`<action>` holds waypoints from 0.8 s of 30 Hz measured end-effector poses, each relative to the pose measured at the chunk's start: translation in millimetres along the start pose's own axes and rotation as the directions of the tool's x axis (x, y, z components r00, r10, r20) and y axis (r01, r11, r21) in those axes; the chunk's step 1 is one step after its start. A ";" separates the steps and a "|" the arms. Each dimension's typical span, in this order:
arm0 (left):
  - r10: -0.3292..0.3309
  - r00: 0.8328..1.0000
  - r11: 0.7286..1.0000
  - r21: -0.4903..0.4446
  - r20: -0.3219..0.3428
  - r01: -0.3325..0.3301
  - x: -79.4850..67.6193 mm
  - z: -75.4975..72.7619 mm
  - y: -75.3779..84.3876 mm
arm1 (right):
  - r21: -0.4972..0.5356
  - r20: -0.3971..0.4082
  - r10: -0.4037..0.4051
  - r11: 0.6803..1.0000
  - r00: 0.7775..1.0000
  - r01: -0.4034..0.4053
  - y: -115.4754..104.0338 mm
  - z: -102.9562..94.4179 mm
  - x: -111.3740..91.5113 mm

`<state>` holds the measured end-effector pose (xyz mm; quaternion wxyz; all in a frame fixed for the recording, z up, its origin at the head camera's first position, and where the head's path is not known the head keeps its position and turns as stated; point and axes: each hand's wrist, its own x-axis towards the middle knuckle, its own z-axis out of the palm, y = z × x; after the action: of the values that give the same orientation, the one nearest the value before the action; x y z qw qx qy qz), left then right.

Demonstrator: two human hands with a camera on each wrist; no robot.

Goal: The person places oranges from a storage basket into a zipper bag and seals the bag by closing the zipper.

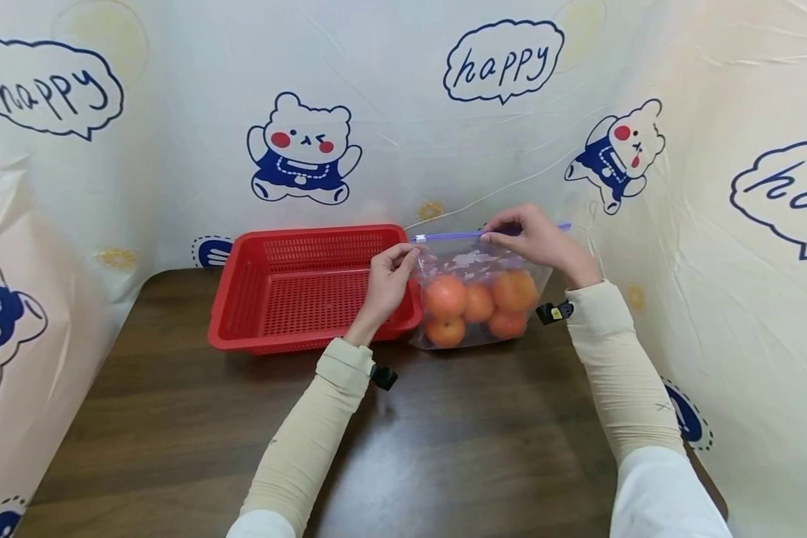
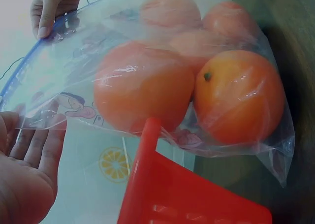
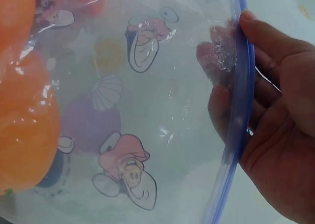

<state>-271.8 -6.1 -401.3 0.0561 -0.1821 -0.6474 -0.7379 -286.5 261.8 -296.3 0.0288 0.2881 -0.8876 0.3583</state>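
A clear printed zip bag with several oranges inside stands upright on the table, right of a red basket. Along its top runs a purple zip strip with a small clear slider near the left end. My left hand pinches the bag's upper left corner just below the slider. Over on the other side, my right hand holds the strip between thumb and fingers, some fingers showing through the plastic behind it. In the left wrist view one orange with a green stem end sits low in the bag.
The basket's right rim stands close against the bag and below my left forearm. A brown wooden table extends toward me. Behind it hangs a pale curtain printed with bears and lettering, with a thin white cord across it.
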 end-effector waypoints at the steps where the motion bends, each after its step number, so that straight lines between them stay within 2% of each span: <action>1: -0.002 1.000 1.000 0.000 0.003 0.002 0.7 -0.3 -0.3 | 0.001 0.000 0.006 1.000 1.000 -0.006 -0.6 -0.1 -0.2; 4: -0.014 1.000 1.000 0.017 -0.008 0.014 0.9 -0.3 2.1 | -0.003 -0.016 0.017 1.000 1.000 -0.017 -1.0 0.1 -0.4; 9: 0.004 0.999 1.000 0.019 -0.042 -0.003 -0.1 0.8 3.0 | -0.022 -0.050 0.030 0.999 0.998 -0.031 0.5 0.2 -0.9; 18: 0.021 0.999 0.999 0.030 -0.041 -0.020 -0.9 -2.9 2.7 | -0.026 -0.056 0.012 1.000 0.998 -0.013 3.7 -1.0 0.2; 24: 0.033 0.999 0.999 0.011 -0.034 -0.032 -0.8 0.1 3.7 | -0.017 -0.055 0.023 1.000 0.998 -0.024 5.7 -2.3 1.3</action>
<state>-269.9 -6.7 -398.1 0.0799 -0.1798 -0.6473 -0.7364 -291.0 265.9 -297.8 0.0513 0.2674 -0.8930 0.3583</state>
